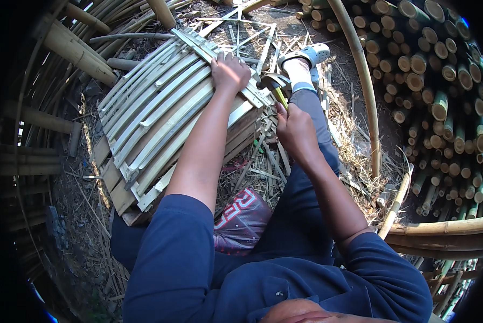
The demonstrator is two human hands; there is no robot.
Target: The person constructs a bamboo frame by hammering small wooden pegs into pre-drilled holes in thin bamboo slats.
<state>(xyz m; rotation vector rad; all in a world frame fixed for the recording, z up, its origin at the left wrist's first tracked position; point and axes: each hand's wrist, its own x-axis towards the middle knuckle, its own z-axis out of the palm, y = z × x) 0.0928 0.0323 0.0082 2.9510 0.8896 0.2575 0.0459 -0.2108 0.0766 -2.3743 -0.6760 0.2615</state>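
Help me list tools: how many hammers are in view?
1: the hammer in the right hand, its head near the slatted panel. Any beneath the scraps would be hidden.

The right hand [297, 129] hides part of the hammer [279, 93]; the left forearm [201, 142] partly covers the slats [146, 124]. The upper edge crops the pole pile [439, 107].

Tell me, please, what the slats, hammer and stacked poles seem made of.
Slats: probably split bamboo, unpainted: pale, narrow strips. Hammer: likely metal head, by its grey sheen; yellowish handle, material unclear. Stacked poles: apparently raw bamboo, with tan cut ends.
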